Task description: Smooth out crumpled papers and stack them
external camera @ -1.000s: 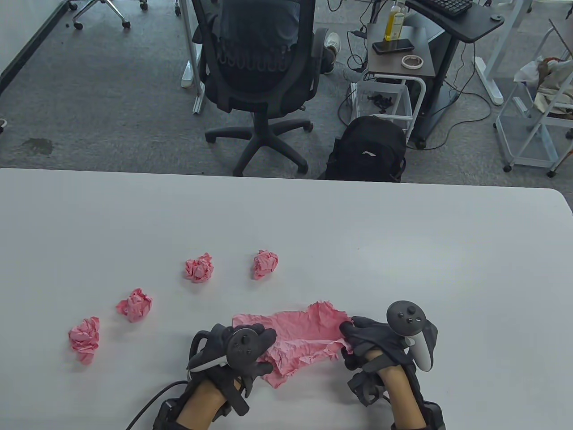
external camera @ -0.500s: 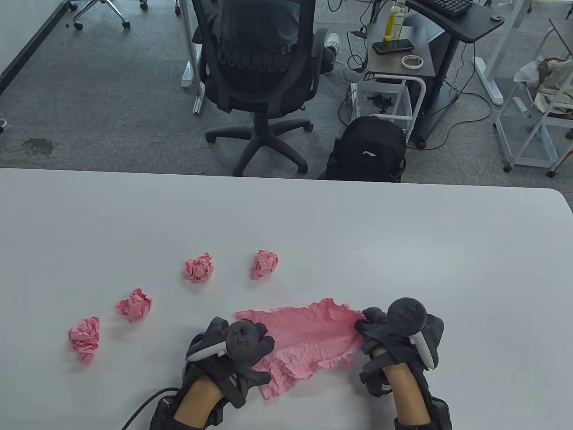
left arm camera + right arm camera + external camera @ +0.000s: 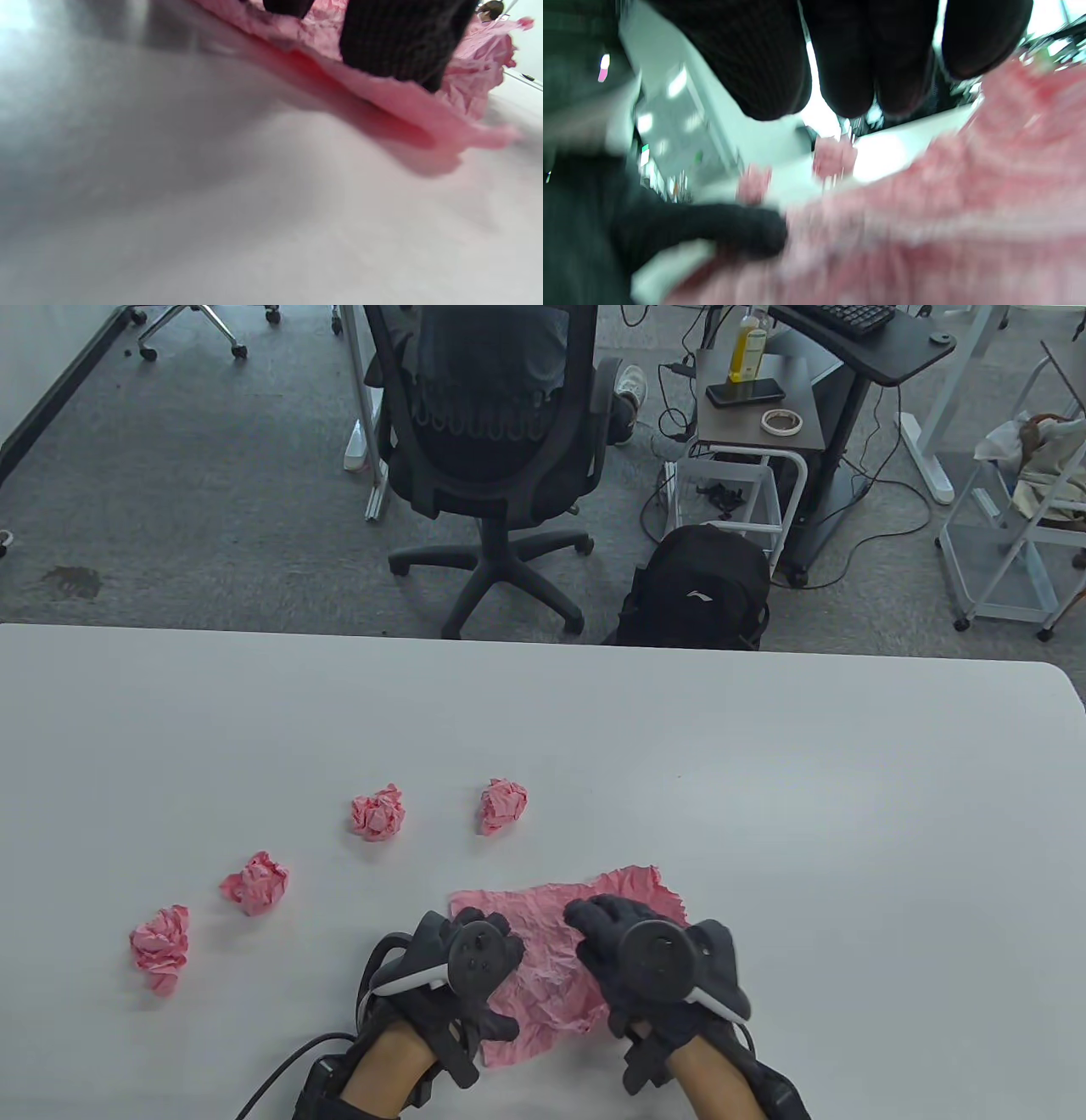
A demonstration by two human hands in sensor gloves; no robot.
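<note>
The pink sheet (image 3: 551,959) lies spread on the white desk (image 3: 764,814) near its front edge, wrinkled, its near corner poking out between the two wrists. Much of it is covered. The left hand (image 3: 462,967) rests on its left part and the right hand (image 3: 653,963) on its middle and right part, both palm down. The trackers on the backs of the hands hide most of the fingers in the table view. The left grip looks released, flat on the sheet. The right grip also looks released, fingers (image 3: 594,918) stretched forward. The left wrist view shows a dark fingertip (image 3: 403,42) pressing down on the paper, whose edge lifts slightly off the desk. The right wrist view is badly blurred, so whether those fingertips touch the sheet cannot be told. Four crumpled balls sit well apart on the left: one (image 3: 159,948), another (image 3: 255,884), a third (image 3: 378,813) and a fourth (image 3: 502,804).
</note>
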